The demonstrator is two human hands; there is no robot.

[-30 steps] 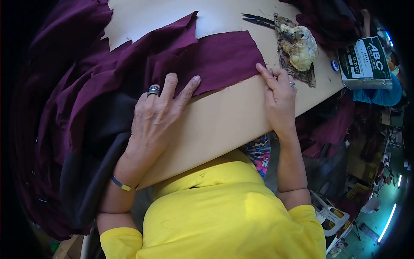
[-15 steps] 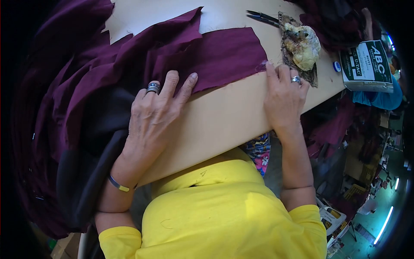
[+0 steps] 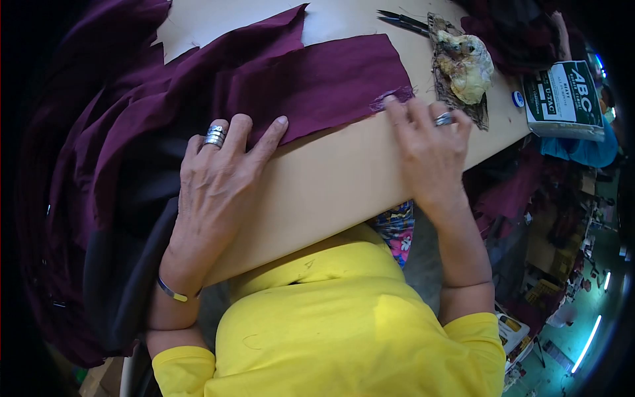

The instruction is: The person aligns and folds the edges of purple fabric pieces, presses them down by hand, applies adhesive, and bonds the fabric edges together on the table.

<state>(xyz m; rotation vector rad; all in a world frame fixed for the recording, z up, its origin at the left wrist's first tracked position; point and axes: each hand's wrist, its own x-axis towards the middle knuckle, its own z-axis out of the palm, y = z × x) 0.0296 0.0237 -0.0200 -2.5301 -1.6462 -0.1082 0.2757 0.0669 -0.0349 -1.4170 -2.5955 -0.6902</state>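
Maroon cloth (image 3: 324,79) lies over the table, its narrow end reaching to the right. On its lower edge rests my left hand (image 3: 221,172), fingers spread, with rings on one finger. My right hand (image 3: 430,149) is at the cloth's right end, palm down and fingers apart, a fingertip touching the lower corner. Loose pale threads (image 3: 390,98) show at that corner, beside the fingertip. Dark thread snips (image 3: 402,23) and a pale, lumpy wad (image 3: 468,69) on a patterned scrap lie beyond my right hand.
The tan table (image 3: 317,192) has its front edge close to my body. A green and white box (image 3: 565,99) stands at the right, beside a small blue and white round item (image 3: 518,99). Dark cloth (image 3: 509,33) is piled at the upper right, near another person's arm (image 3: 563,36).
My right hand has turned palm down, and its fingers have opened from a pinch at the corner. Threads now show there. My left hand has slid slightly left along the cloth.
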